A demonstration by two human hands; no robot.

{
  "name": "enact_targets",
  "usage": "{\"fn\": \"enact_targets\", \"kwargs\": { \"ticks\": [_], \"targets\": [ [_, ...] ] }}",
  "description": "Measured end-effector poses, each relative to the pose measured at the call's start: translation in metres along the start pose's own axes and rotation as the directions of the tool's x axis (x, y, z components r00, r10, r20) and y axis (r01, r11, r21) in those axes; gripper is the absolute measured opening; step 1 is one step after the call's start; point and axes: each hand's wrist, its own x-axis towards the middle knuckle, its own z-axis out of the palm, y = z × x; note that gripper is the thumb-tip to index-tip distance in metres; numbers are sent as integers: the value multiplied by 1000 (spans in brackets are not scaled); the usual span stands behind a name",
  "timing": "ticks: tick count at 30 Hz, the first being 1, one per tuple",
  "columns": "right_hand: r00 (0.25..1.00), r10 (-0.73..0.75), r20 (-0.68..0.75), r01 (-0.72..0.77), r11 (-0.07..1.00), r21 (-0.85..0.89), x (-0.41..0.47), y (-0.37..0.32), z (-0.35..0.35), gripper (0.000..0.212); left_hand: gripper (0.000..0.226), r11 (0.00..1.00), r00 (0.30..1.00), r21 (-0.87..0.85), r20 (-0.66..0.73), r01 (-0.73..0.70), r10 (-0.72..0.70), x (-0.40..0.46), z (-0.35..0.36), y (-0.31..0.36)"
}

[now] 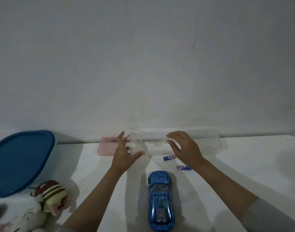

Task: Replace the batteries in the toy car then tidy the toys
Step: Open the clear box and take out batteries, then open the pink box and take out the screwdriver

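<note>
Both hands (pixel 156 151) hover spread beyond the blue toy car (pixel 160 200).

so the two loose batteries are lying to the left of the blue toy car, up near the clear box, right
Not quite. In the head view the two batteries lie to the right of the blue toy car, not the left. They are indeed up near the clear box.
</note>
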Motion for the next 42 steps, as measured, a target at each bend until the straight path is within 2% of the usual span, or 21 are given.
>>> {"fn": "enact_targets", "kwargs": {
  "ticks": [3,7,12,15,18,22,26,30,32,35,38,40,42],
  "targets": [
    [999,-16,37,16,1000,-16,-6,0,1,29,102,999,1000,-15,-6,-31,30,-4,0,4],
    [994,-28,105,35,997,-69,-15,-1,6,19,70,990,997,120,-19,-77,80,-7,2,1],
    [987,-29,158,50,990,-132,-19,-2,12,22,73,996,999,90,44,-21,17,-10,2,-3],
    [984,-19,175,46,987,-151,-19,-2,15,28,60,993,999,111,8,-44,43,-10,4,-2],
    [980,-12,199,49,983,-179,-19,-2,18,41,59,994,999,103,4,-42,42,-9,6,-3],
    [981,-7,196,44,982,-182,-20,-4,19,43,59,993,999,108,5,-42,42,-8,7,-8],
    [972,34,234,13,980,-199,-18,-9,17,34,63,989,999,142,3,-45,45,-9,4,-7],
    [928,120,353,-13,956,-293,-2,-24,12,12,58,975,996,212,72,-60,45,-7,-5,0],
    [938,118,325,-1,941,-338,8,-40,12,8,54,976,995,203,79,-83,69,-8,-14,2],
    [971,37,237,27,966,-259,16,-66,28,9,43,977,988,161,-38,-142,150,-11,-40,-1],
    [971,-31,236,45,998,-53,22,-104,52,17,52,968,970,228,-190,-109,154,-8,-72,-22],
    [963,-63,263,63,998,10,26,-126,73,20,66,969,981,249,-187,-11,59,-5,-91,-39],
    [947,-52,318,48,999,23,29,-143,96,23,83,964,993,260,-120,51,-20,-1,-104,-52]
  ]
}}
